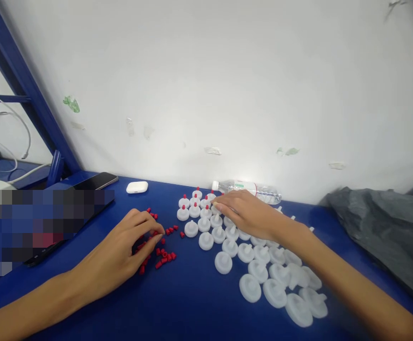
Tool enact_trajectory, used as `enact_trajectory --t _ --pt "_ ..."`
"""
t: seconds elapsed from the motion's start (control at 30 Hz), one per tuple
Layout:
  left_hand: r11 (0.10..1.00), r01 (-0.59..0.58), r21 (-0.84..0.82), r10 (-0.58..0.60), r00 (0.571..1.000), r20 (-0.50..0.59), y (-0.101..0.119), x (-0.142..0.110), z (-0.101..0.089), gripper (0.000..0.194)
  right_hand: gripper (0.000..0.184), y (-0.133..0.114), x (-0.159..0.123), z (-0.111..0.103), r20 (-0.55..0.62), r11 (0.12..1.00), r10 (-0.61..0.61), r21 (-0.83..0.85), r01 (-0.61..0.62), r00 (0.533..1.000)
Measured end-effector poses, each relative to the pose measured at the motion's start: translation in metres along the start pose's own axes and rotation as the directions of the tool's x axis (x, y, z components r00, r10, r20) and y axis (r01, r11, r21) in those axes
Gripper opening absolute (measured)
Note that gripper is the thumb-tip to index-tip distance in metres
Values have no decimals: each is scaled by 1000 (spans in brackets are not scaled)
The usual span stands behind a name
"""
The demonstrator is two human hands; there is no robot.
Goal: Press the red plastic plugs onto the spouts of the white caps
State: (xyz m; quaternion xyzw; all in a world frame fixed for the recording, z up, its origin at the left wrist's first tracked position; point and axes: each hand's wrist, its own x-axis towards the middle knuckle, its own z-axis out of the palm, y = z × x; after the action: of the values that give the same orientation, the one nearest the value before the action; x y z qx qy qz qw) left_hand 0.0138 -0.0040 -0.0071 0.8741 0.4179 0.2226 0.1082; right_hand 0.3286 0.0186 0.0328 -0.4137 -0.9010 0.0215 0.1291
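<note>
My left hand (135, 241) is low over a loose pile of small red caps (164, 255) on the blue table. Its thumb and index fingertip come together in a pinch, and whatever lies between them is hidden. Toward the back, my right hand (247, 213) reaches over a group of white round disc-shaped pieces (224, 262), each with a short stem. Thumb and fingertips are drawn together at one of the rear discs; what they grip cannot be made out. Several rear discs wear red caps (183, 208) on their stems, while the nearer ones have bare stems.
Against the wall lies a clear plastic bottle (268, 193). A white earbud case (137, 187) and a dark phone (101, 180) are at the back left, beside a partly blurred-out dark object. A dark grey plastic bag (380, 227) covers the right side. Blue frame posts (32, 80) rise at left.
</note>
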Motion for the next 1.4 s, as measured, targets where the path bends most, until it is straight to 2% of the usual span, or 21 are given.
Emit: enact_trajectory --t 0.23,0.37,0.43,0.6,0.7,0.8,0.9,1.03,1.13,1.23,1.33,1.4 --pt "999 -25 29 25 1000 -5 -5 -1 3 25 45 -10 1 -2 -58 999 -11 42 13 998" --pt "999 -32 22 32 999 -11 -2 -1 1 24 48 -17 2 5 14 996 -68 64 67 998" --pt "1000 -26 6 27 999 -24 0 -1 -1 23 43 -18 2 9 9 995 -71 65 70 997" --pt "994 -72 -81 58 985 -161 9 -5 -5 18 24 -31 3 9 -180 998 -39 49 49 983" --pt "988 -122 -91 100 972 -211 15 -8 -5 14 17 -57 5 9 -157 988 -82 115 100 984" --pt "978 -184 -100 163 969 -187 19 -11 -4 11 20 -86 5 13 -58 961 -228 150 234 972" --pt "958 -269 -95 256 958 -130 20 -12 -3 12 18 -104 4 18 -38 934 -326 141 328 944" --pt "941 -340 -13 336 934 -119 16 -11 -5 17 15 -106 2 18 -65 931 -312 178 319 948" --pt "921 -390 4 389 919 -61 15 -10 -8 20 13 -101 3 15 -47 928 -276 247 278 960" --pt "938 -332 -97 333 943 -5 20 -11 -9 30 14 -99 5 12 -29 912 -291 294 286 956" --pt "957 -178 -229 177 984 -27 24 -14 -8 37 13 -101 6 10 -42 908 -350 228 350 936" --pt "934 -32 -356 28 999 -17 21 -14 -9 42 16 -100 7 6 -44 912 -396 99 399 917"
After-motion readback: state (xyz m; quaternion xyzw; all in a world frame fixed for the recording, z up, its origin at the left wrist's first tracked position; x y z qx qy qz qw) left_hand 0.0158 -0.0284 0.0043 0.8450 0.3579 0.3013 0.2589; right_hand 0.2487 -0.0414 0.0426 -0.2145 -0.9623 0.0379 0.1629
